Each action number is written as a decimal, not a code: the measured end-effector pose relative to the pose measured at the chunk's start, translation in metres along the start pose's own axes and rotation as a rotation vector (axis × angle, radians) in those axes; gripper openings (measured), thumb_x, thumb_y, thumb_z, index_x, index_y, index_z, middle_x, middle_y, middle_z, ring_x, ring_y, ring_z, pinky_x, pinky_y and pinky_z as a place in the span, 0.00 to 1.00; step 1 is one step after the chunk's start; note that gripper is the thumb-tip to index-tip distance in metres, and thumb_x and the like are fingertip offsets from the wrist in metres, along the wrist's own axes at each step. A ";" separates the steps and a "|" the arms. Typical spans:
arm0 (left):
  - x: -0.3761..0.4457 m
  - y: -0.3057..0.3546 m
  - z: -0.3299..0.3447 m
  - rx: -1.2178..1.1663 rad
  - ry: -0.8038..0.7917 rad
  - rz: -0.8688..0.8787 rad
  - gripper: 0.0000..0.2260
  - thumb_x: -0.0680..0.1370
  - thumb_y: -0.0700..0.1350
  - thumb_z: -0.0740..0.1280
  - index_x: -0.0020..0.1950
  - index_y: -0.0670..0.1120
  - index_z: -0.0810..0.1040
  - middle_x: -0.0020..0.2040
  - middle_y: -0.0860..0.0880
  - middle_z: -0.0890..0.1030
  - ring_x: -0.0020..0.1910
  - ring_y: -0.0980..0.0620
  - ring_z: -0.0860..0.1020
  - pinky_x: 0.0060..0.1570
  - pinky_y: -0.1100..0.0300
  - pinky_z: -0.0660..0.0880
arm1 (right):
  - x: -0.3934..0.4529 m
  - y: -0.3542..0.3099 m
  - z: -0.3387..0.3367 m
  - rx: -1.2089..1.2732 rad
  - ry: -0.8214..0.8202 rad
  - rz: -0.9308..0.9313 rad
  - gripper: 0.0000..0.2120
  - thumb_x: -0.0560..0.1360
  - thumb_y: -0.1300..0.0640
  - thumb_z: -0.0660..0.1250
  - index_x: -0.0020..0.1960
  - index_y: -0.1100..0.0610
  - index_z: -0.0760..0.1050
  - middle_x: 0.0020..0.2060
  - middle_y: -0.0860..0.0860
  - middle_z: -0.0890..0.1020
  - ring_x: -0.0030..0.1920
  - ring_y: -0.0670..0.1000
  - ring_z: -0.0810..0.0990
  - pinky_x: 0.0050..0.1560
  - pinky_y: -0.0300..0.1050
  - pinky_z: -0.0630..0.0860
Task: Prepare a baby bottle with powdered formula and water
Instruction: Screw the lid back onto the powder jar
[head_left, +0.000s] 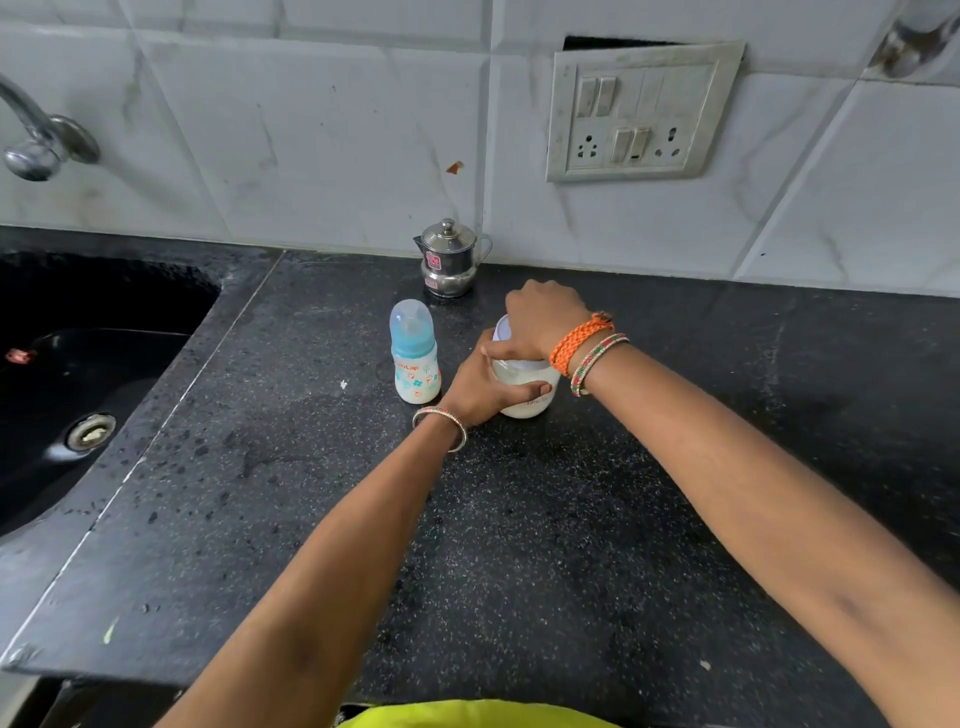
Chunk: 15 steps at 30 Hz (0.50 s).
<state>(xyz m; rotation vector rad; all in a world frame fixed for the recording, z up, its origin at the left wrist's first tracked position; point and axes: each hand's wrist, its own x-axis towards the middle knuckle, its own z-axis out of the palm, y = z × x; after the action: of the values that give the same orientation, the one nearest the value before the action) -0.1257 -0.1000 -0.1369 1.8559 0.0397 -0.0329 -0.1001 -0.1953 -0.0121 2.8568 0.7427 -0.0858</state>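
Pretty ordinary kitchen corner here. The table (519, 545) is black speckled stone, kinda wet and spotty toward the left of the frame. A black sink (78, 389) with a metal drain sits at the left edge, a steel tap (36, 140) sticking out upper left. The wall (311, 130) is pale marble-look tile, with a grubby switch and socket panel (641, 111) upper right.
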 end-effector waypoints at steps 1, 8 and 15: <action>0.000 0.001 0.000 -0.002 0.000 -0.005 0.40 0.60 0.52 0.79 0.67 0.49 0.67 0.59 0.54 0.78 0.59 0.55 0.77 0.63 0.53 0.73 | 0.000 -0.001 -0.001 -0.012 -0.020 0.014 0.32 0.73 0.35 0.62 0.62 0.61 0.73 0.58 0.59 0.76 0.56 0.60 0.77 0.43 0.47 0.69; -0.003 0.005 0.000 0.030 0.051 0.013 0.38 0.63 0.49 0.79 0.69 0.54 0.64 0.60 0.55 0.75 0.58 0.55 0.74 0.55 0.62 0.69 | 0.005 0.029 -0.010 0.245 -0.260 -0.091 0.29 0.68 0.38 0.70 0.62 0.54 0.71 0.57 0.56 0.76 0.35 0.53 0.80 0.33 0.44 0.76; 0.000 0.004 -0.009 0.067 -0.003 -0.007 0.39 0.63 0.52 0.79 0.69 0.55 0.65 0.62 0.54 0.76 0.61 0.53 0.75 0.61 0.57 0.71 | 0.008 0.038 -0.035 0.061 -0.285 -0.325 0.35 0.65 0.60 0.76 0.68 0.44 0.68 0.64 0.54 0.71 0.63 0.54 0.69 0.58 0.49 0.70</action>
<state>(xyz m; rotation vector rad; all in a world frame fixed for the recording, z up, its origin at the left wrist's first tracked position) -0.1259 -0.0922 -0.1301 1.9229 0.0439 -0.0419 -0.0741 -0.2167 0.0272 2.6669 1.1435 -0.5550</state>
